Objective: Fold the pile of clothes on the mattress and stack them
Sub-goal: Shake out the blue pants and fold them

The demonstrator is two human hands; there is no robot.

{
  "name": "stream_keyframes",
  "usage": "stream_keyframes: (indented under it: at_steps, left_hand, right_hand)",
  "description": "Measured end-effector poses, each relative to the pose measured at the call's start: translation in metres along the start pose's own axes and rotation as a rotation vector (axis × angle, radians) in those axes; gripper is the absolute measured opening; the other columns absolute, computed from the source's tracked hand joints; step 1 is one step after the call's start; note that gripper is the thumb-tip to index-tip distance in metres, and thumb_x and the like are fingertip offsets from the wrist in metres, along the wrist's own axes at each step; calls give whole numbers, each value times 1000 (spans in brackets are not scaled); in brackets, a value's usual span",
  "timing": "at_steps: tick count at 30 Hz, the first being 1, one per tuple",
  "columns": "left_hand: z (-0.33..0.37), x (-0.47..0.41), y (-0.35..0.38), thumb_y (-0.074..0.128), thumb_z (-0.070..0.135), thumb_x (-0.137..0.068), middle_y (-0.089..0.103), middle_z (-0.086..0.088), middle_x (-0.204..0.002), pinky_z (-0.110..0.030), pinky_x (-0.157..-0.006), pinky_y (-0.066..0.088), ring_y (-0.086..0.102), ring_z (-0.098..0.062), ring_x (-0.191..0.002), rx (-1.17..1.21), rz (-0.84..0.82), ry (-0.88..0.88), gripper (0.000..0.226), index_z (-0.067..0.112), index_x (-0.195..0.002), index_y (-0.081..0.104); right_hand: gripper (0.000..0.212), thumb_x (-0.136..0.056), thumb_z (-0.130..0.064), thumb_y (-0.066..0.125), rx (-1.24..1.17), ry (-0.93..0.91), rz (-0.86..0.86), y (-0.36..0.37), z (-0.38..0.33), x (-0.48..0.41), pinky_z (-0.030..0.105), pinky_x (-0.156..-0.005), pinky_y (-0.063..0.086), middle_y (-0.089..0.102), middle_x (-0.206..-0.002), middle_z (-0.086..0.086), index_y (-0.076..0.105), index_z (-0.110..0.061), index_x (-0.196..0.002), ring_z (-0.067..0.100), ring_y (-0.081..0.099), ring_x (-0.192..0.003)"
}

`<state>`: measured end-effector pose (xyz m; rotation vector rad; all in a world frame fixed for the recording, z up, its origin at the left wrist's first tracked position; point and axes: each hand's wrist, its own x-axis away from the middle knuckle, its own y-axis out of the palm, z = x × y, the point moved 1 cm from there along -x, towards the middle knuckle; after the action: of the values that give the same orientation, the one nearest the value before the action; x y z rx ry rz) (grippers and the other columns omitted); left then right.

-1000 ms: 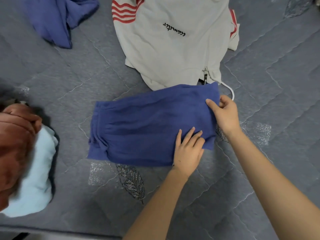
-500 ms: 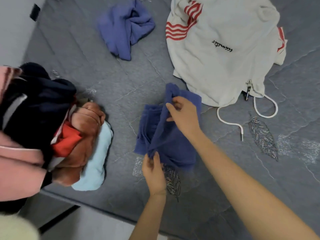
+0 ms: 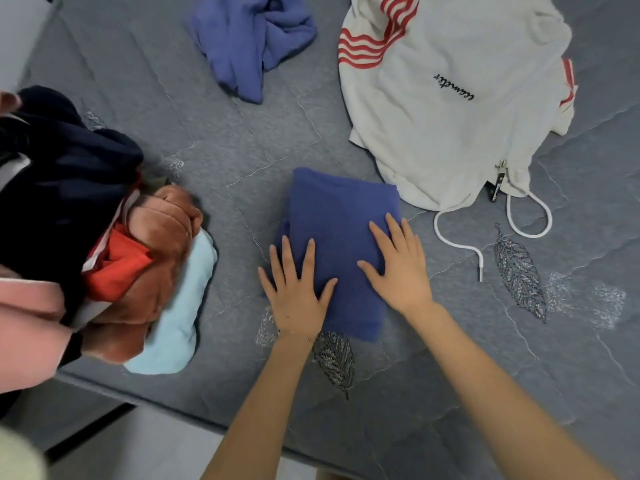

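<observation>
The folded blue garment (image 3: 341,223) is being pressed flat on the grey quilted mattress (image 3: 228,143), approx. centre of view. The L hand (image 3: 298,289) is being laid palm-down on its near-left portion, fingers straight and spread, w/ the outermost finger lying past the garment's left edge on the mattress. The R hand (image 3: 398,268) is being laid palm-down on the right portion, fingers straight, thumb pointing inward, w/ the hand's outer side overlapping the right edge. The hands are being held apart, a band of blue fabric showing between them, and nothing is being gripped by either. The garment's far-right corner is lying just beside the hem of the white jacket (image 3: 450,126); contact cannot be confirmed. The jacket's white drawcord (image 3: 457,239) is trailing on the mattress near the R hand, not touching it. The garment's near edge is lying next to a leaf print (image 3: 334,362), well inside the mattress front edge (image 3: 166,405). To the left, a strip of mattress is showing between the garment and the clothes pile (image 3: 69,202), which is being carried at the mattress's left-front corner w/ a light-blue item (image 3: 180,306) at its base. A crumpled blue garment (image 3: 249,39) is lying at the far side, well apart from the folded one.
</observation>
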<state>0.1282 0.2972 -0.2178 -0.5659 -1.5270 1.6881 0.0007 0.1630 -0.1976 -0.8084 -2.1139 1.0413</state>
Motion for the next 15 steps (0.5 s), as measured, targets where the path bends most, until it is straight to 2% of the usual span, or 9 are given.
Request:
stream_keyframes:
  at_steps: [3,5,7,8,10,12,15]
  left_hand:
    - [-8,-3,4,34,64,-87,24,-17,-155,-63,-107,24,27,-40,-140,18,-6,-7,71,28,-148,32]
    - [-13,-5,-5,39,60,-88,25,-19,-154,-58,-110,24,29,-38,-139,185,19,-99,73,23,-149,28]
    - [-19,-13,-19,52,49,-89,40,-15,-146,-51,-109,34,41,-32,-132,512,33,-209,71,12,-146,33]
    - [-22,-17,-24,60,41,-88,50,-10,-138,-46,-105,40,48,-28,-125,653,36,-249,63,9,-139,41]
    - [-29,-27,-31,68,27,-87,59,-2,-121,-35,-94,48,56,-19,-111,877,13,-385,41,9,-120,52]
    - [-33,-38,-35,72,24,-84,63,-4,-111,-23,-78,51,61,-19,-104,1056,-103,-560,38,4,-113,57]
    - [-35,-49,-39,76,25,-80,68,-4,-94,-19,-61,48,65,-16,-86,1020,-245,-533,34,1,-100,65]
  right_hand:
    - [71,-89,-38,65,-100,18,12,4,4,-2,40,-118,13,11,-161,9,32,-20,-149,29,9,-148]
    - [72,-85,-32,70,-351,110,102,0,2,-9,35,-117,19,22,-157,11,36,-16,-147,25,21,-144]
    - [71,-83,-29,73,-621,268,202,-5,1,-16,34,-107,38,43,-143,6,38,-15,-143,22,44,-129]
    - [70,-84,-28,73,-721,389,214,-7,-1,-17,28,-96,44,50,-133,5,37,-14,-143,19,53,-117]
    - [64,-86,-28,71,-835,579,146,-8,-6,-15,18,-77,44,57,-116,4,40,-11,-138,18,59,-101]
    - [50,-86,-28,71,-834,587,55,-3,-8,-13,21,-78,45,61,-112,1,49,-12,-127,15,59,-97]
    - [36,-85,-27,72,-907,556,-4,-1,-12,-13,27,-83,47,63,-109,-5,55,-17,-115,10,61,-96]
